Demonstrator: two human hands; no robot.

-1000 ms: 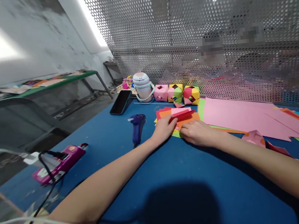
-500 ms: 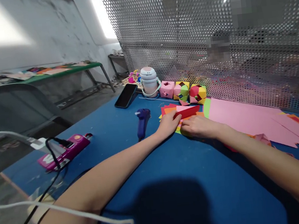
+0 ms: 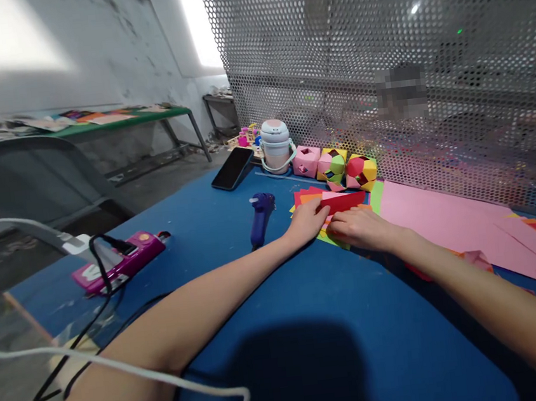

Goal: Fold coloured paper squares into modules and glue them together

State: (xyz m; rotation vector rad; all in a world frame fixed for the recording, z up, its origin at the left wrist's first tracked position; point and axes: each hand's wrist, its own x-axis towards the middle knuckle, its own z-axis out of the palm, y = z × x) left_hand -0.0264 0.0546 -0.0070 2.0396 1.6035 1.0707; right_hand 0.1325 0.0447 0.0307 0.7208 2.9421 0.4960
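Note:
A folded strip of red paper (image 3: 345, 201) lies over a pile of coloured sheets (image 3: 306, 195) in red, orange, yellow and green. My left hand (image 3: 307, 220) grips its left end, thumb on top. Just to the right, my right hand (image 3: 361, 226) is closed, curled fingers pressed at the strip's lower edge; its fingertips are partly hidden. Behind the pile stand three folded paper cubes: a pink one (image 3: 307, 162), a pink, green and yellow one (image 3: 331, 167), and a red and yellow one (image 3: 361, 171). A blue glue gun (image 3: 261, 219) rests left of my hands.
Large pink sheets (image 3: 447, 220) spread to the right, along a perforated metal screen (image 3: 281, 52). At the back are a lidded jug (image 3: 275, 145) and a phone (image 3: 233, 169). A purple power strip (image 3: 121, 262) with cables sits left on the blue table (image 3: 270, 309); a white cable crosses my left arm.
The view has shifted slightly, so things on the table appear a little further right. Both hands keep their places on the red paper, which looks flatter now.

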